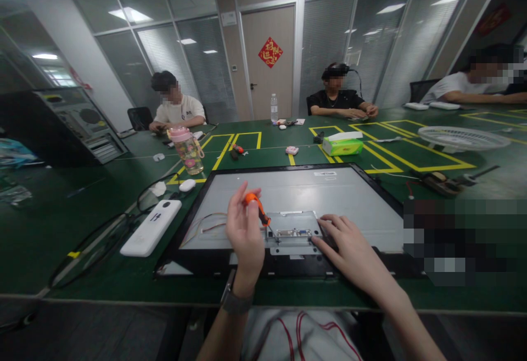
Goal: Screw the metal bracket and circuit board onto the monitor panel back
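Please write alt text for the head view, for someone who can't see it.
The left hand holds an orange screwdriver at a bracket on a panel; the right hand is at the bracket's edge. Three people sit at the green table.

A big black computer case (78,122) is at the left of the frame. To the right of it, on the green table (263,157), is a see-through water bottle (189,155) with a pink lid (180,133). Below that, lower left, lies a white power bank (151,232). Right of the middle is a bright green tissue pack (342,146). Far right is a round white fan cover (463,138). At the top middle, a red sign (270,52) hangs on a door (269,92). A person in black (325,101) sits to its right.
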Tool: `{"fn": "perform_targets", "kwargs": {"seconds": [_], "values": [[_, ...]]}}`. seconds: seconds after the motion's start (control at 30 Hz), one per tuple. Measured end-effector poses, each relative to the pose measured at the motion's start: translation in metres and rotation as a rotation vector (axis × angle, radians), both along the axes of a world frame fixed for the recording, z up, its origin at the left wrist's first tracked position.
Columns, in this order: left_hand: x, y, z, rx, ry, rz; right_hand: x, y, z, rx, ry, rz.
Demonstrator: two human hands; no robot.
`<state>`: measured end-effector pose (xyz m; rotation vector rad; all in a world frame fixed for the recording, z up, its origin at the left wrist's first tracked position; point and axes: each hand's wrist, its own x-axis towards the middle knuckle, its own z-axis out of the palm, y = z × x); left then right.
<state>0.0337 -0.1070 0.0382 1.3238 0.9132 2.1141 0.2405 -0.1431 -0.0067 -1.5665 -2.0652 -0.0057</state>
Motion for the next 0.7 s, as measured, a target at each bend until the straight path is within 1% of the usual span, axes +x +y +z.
{"fn": "perform_targets", "kwargs": {"seconds": [0.1,0.17,0.23,0.37,0.43,0.5,0.63,0.67,0.7], "values": [[-0.0011,0.0021,0.002,0.082,0.109,0.125,0.0001,0.0001,0.0001,0.006,-0.001,0.002],[-0.0027,0.0026,0.0018,0.099,0.148,0.183,0.0003,0.0,0.0002,0.001,-0.004,0.006],[-0.004,0.0023,0.0002,0.07,0.135,0.152,0.0005,0.0,0.0003,-0.005,-0.008,0.005],[-0.003,0.0006,-0.0031,-0.02,0.063,-0.012,0.0006,0.0,-0.0002,-0.006,-0.013,0.001],[-0.0012,0.0002,-0.0023,-0.07,0.046,-0.029,0.0006,0.0002,-0.0007,0.001,-0.013,0.0],[0.0002,0.0005,-0.0002,-0.076,0.052,-0.002,0.0007,0.0005,-0.0011,0.004,-0.017,-0.002],[-0.0009,0.0027,0.0026,0.043,0.103,0.142,0.0012,0.001,-0.0011,-0.021,-0.027,0.004],[-0.0016,0.0031,0.0023,0.059,0.106,0.164,0.0013,0.0011,-0.0011,-0.027,-0.028,0.007],[-0.0023,0.0033,0.0017,0.055,0.098,0.16,0.0014,0.0012,-0.0012,-0.031,-0.028,0.008]]}}
